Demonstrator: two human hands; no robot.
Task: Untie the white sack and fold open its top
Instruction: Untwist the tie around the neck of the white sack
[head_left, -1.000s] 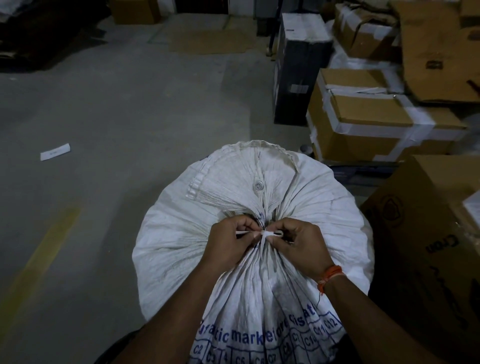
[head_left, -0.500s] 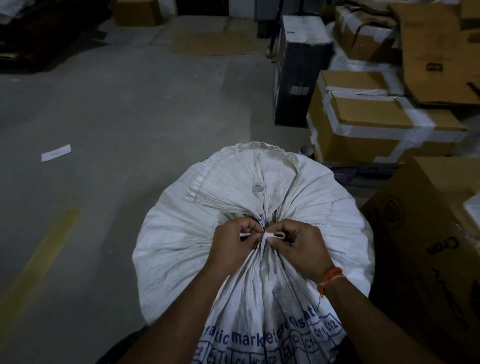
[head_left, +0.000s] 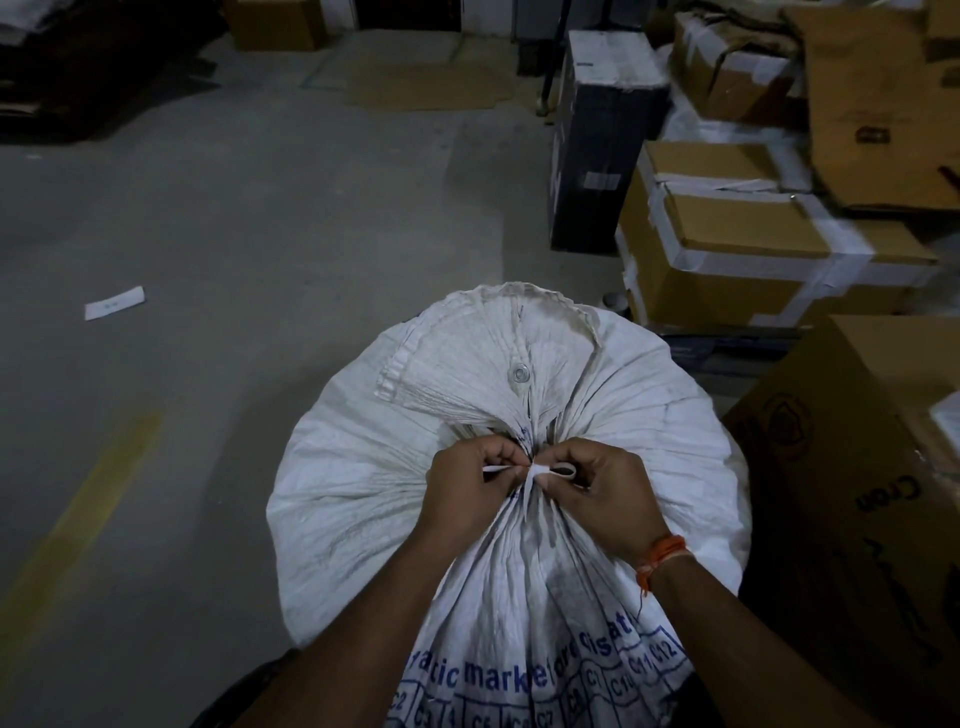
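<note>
concrete floor (head_left: 260, 218): grey, dim, with a faded yellow stripe (head_left: 78, 514) at lower left; stacked cardboard boxes (head_left: 737, 249) banded in white tape along the right side, a black carton (head_left: 597, 150) standing behind them, a large brown box (head_left: 857, 493) nearest on the right; white woven sack (head_left: 374, 483): full and rounded, standing on the floor at centre frame directly below the camera, blue printed lettering on its near face, its mouth gathered into a pleated neck at centre and still tied, the loose hemmed top fanned out on the far side with a metal eyelet (head_left: 518, 373) showing; left hand (head_left: 467, 488): fingers curled closed, pinching one end of the white tie strip (head_left: 530, 470) at the neck; right hand (head_left: 597, 493): fingers closed on the strip's looped end, just beside the left hand, knuckles almost touching; orange thread band (head_left: 662, 553) at the right wrist; paper slip (head_left: 114, 302): white, lying flat on the floor, well apart from the sack at left.
</note>
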